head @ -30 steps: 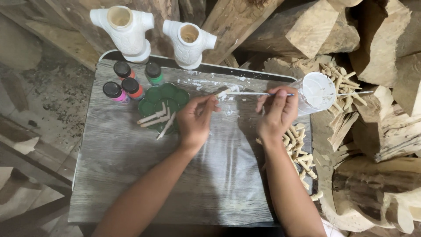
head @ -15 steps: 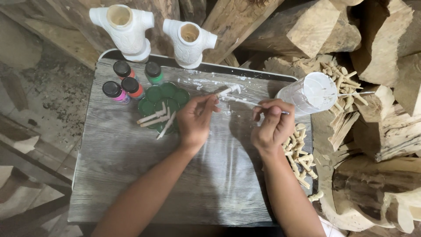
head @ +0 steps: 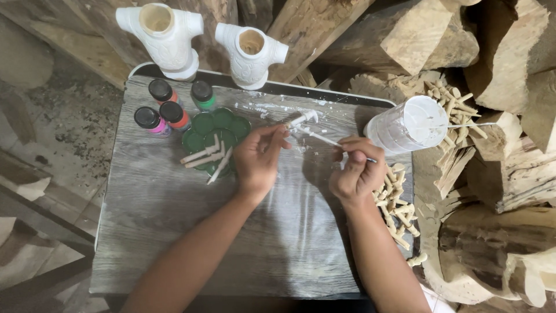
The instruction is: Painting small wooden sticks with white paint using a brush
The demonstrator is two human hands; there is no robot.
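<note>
Your left hand (head: 258,159) pinches a small wooden peg (head: 302,120) by its near end, fingertips closed on it, so the far end, already white, sticks out over the grey wood-grain tray (head: 145,232). Your right hand (head: 356,171) is curled around a thin paintbrush (head: 324,139), held like a pen, with the tip just beside the peg's coated end; whether the bristles are actually touching it is too small to tell.

To paint this well, I would keep your grip low on the peg so your fingers stay off the wet part, and roll the peg between the fingertips rather than moving the brush around it. Light strokes should keep white from pooling at the neck.

Just left of your left hand sits a green flower-shaped palette (head: 214,136) with several painted pegs (head: 202,156) resting across it. Beyond that stand four small paint bottles (head: 168,110) with dark caps. White smears (head: 272,107) mark the tray's far edge. A clear plastic cup (head: 405,124) lies tipped on its side near your right hand, and a heap of bare pegs (head: 397,206) lies at the tray's right edge. Two white vest-shaped vases (head: 205,43) stand at the back, with split logs (head: 480,69) behind and to the right.
</note>
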